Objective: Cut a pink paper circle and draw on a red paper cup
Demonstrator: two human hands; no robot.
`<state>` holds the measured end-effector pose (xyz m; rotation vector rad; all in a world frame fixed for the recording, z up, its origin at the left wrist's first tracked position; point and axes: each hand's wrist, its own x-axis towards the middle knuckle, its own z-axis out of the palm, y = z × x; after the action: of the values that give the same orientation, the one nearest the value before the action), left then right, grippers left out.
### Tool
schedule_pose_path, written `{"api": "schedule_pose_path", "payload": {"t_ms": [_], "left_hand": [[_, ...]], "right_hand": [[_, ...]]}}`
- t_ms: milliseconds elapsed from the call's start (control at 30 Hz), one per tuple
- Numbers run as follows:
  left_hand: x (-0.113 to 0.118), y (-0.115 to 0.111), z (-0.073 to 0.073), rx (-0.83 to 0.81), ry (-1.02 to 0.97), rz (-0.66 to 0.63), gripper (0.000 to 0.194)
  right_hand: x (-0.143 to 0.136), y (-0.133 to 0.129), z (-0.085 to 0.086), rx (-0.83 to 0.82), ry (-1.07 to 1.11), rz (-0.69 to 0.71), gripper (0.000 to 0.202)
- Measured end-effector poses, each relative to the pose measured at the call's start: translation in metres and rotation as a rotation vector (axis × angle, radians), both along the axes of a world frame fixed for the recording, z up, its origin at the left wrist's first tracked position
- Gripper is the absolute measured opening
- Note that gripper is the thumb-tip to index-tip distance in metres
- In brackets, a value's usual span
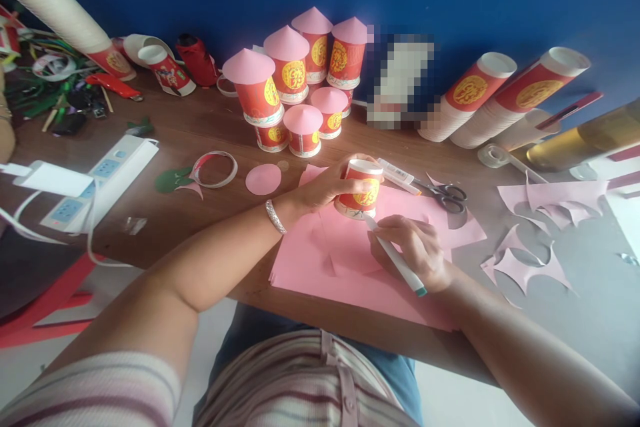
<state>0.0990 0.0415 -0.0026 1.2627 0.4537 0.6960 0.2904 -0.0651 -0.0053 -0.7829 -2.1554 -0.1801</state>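
Observation:
My left hand [330, 185] is wrapped round a red paper cup [357, 192] with a gold emblem and a white band along its lower edge. Dark marks show on that band. In my right hand [417, 250] is a white marker pen [400, 265] with a green end, its tip touching or very close to the band. Under both hands lie pink paper sheets [320, 267]. Behind them stands a group of red cups with pink paper cones on top, such as this cone-topped cup [304, 128].
Scissors [450, 197] and a white-labelled stick [397, 177] lie right of the cup. Pink offcuts [535, 270] are further right, below stacked paper cups [470, 90] and a tape roll [493, 155]. Leftward are a pink disc [263, 179], a paper ring [216, 169] and a power strip [103, 183] with cables.

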Motion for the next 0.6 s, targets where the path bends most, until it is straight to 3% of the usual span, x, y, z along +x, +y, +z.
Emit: {"api": "schedule_pose_path", "payload": {"t_ms": [300, 600], "left_hand": [[-0.0001, 0.0013, -0.0070, -0.027, -0.024, -0.011, 0.041], [0.0004, 0.0008, -0.0038, -0.022, -0.013, -0.002, 0.042]], "right_hand": [[-0.0007, 0.0017, -0.0017, 0.004, 0.004, -0.028, 0.019], [0.0006, 0.0023, -0.0009, 0.027, 0.021, -0.049, 0.018]]}}
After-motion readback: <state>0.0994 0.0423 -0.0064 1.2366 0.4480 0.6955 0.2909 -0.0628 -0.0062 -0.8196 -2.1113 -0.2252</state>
